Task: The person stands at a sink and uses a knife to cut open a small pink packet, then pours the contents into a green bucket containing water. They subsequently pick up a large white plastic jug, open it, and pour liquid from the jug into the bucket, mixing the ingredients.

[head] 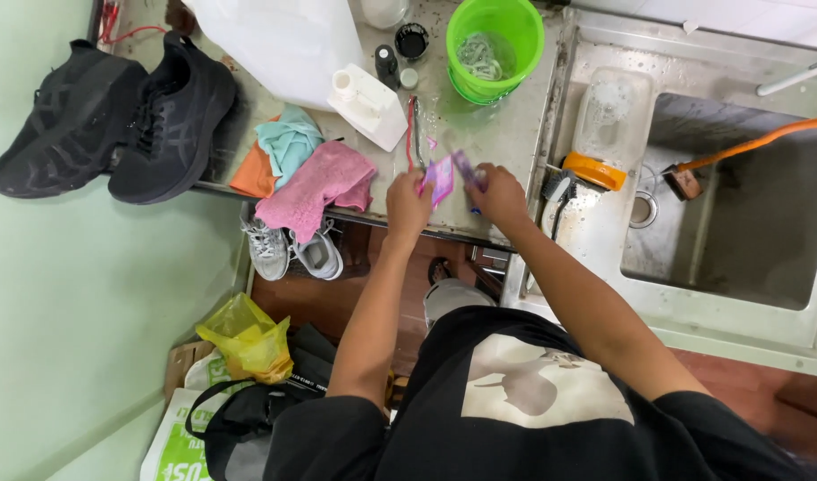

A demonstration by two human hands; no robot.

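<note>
The person's left hand (407, 207) and right hand (497, 196) are both gripping a small pink-purple sachet (444, 176), apparently still unopened, over the steel counter (506, 134).

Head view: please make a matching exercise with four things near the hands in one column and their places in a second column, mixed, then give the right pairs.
Things:
1. green bucket
2. pink cloth
3. black shoes
4. small pink packet

Places:
A. held between the left hand and the right hand
B. at the far left end of the counter
C. at the back of the counter, beside the sink
D. at the counter's front edge, next to a teal cloth

Pairs: 1-C, 2-D, 3-B, 4-A
</note>
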